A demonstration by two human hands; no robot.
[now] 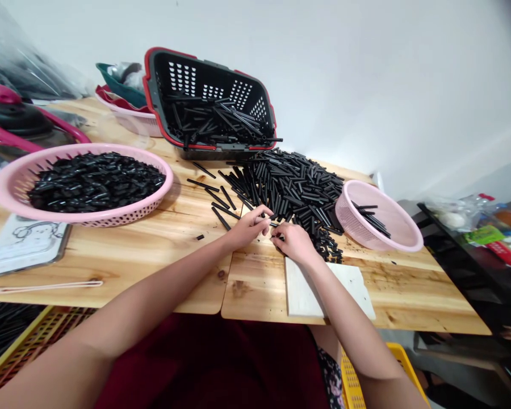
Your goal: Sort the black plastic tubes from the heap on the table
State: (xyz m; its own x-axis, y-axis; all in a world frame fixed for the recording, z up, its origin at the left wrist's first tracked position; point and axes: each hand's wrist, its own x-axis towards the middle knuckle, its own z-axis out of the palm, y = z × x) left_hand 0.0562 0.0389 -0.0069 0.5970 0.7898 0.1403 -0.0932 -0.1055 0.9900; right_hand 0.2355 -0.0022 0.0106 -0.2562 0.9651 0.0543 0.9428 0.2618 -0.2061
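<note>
My left hand (251,226) is closed on a short black tube (264,215) at the near edge of a heap of black tubes (289,182). Close beside it, my right hand (293,240) has its thumb and fingers pinched together at a black piece (274,224) between the two hands. Its exact shape, and whether both hands grip the same piece, I cannot make out. Small black offcuts (327,245) lie just right of my right hand. Several loose tubes (220,217) are spread on the wood left of the heap.
Behind the heap a grey-and-red basket (153,94) lies tipped, with tubes inside. A pink basket (8,184) of black pieces stands left, another pink basket (402,227) with a few tubes right. A white board (300,295) lies under my right forearm. A tablet-like panel (25,244) lies left.
</note>
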